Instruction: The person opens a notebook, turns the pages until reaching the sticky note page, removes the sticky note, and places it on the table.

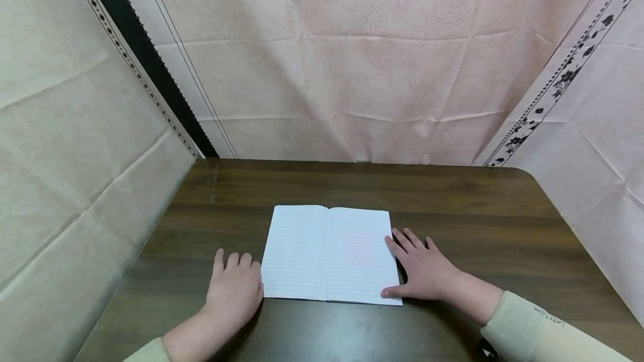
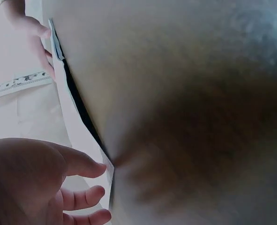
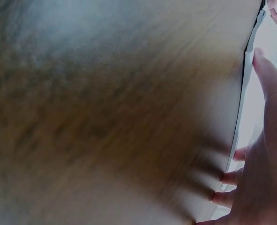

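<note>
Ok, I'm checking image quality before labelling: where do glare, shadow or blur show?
Head: page lines on the notebook readable, glare on the table near the bottom edge; left wrist: table blurred, dark shadow beside the left hand; right wrist: table blurred, finger shadows beside the right hand, pale glare toward the top.

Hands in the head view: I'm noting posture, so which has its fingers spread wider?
The right hand, at the right page; the left hand has its fingers closer together.
</note>
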Demonstrator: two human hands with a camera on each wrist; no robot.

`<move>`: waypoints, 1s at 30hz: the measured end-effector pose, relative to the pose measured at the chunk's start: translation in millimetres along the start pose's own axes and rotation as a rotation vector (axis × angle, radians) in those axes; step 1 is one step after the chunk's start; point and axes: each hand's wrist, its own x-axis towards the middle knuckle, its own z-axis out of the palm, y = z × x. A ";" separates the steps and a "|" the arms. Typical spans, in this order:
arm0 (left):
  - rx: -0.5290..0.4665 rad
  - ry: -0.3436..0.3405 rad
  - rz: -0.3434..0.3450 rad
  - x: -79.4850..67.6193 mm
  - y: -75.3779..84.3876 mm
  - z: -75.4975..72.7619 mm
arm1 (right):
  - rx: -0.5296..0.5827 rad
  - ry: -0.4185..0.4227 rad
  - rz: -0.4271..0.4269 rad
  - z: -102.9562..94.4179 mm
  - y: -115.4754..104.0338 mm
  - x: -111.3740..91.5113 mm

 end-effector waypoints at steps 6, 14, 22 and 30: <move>-0.016 0.016 0.000 4.3 0.5 -5.5 | 0.003 0.005 0.003 0.3 0.5 -0.6; -0.046 0.051 0.026 19.9 6.9 -16.3 | 0.011 0.022 -0.016 -1.1 -0.3 -2.2; -0.122 -0.001 0.045 46.5 20.6 -19.7 | 0.008 0.025 -0.016 -0.5 -0.2 -2.4; -0.199 -0.151 0.059 66.5 35.6 -6.6 | -0.010 0.018 -0.006 2.6 0.4 -1.4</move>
